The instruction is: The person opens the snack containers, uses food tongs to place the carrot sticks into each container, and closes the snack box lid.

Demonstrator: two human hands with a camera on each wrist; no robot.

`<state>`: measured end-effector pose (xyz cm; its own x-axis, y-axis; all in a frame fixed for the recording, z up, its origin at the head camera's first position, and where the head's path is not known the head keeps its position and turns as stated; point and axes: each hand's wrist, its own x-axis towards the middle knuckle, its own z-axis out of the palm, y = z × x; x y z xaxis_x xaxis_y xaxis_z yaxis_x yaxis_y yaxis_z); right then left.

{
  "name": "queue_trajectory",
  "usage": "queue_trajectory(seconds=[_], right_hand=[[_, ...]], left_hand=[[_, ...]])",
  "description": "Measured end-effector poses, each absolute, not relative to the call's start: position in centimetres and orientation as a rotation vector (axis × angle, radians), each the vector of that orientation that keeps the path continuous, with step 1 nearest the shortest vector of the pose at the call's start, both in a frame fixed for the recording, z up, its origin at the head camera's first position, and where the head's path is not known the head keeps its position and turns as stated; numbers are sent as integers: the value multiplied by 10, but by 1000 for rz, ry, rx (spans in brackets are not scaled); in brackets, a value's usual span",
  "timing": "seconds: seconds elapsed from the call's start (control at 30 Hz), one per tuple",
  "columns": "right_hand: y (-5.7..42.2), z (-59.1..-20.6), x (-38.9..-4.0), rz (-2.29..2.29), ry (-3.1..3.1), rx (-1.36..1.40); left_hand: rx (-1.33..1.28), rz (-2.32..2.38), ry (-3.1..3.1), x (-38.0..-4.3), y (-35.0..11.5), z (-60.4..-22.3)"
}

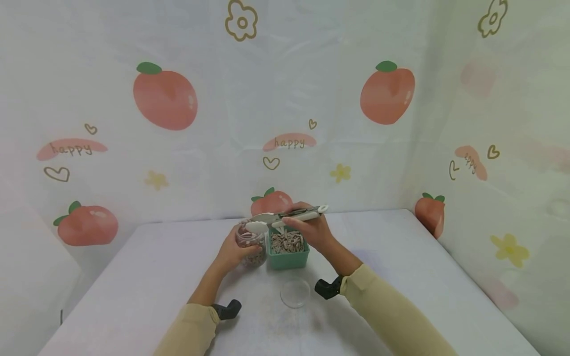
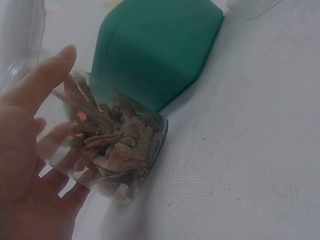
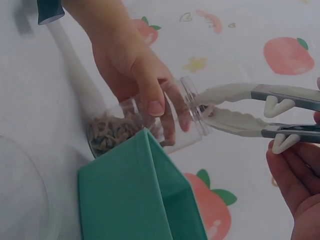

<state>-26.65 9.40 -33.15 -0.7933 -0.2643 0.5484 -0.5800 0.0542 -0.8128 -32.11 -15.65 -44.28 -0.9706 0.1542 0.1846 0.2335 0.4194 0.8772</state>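
My left hand (image 1: 232, 251) grips a clear jar (image 2: 80, 105) partly filled with brownish dried pieces (image 2: 125, 150), its thumb and fingers around the side. In my right hand (image 1: 315, 228) is a pair of tongs (image 1: 294, 216) with white tips and grey handles. The tong tips (image 3: 227, 94) are at the jar's mouth, with a small piece between them in the right wrist view. Right beside the jar stands a green square container (image 1: 288, 261), holding a heap of similar dried pieces (image 1: 287, 241).
A round clear lid (image 1: 295, 292) lies on the white table (image 1: 178, 277) in front of the green container. Behind the table hangs a white curtain (image 1: 213, 168) printed with fruit. Each wrist wears a black mount (image 1: 327, 289).
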Motion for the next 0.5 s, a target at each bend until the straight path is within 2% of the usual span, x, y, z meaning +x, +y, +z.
queue_trajectory(seconds=[0.5], right_hand=[[99, -338, -275, 1791, -2092, 862]], left_hand=[[-343, -1615, -2574, -318, -155, -441]])
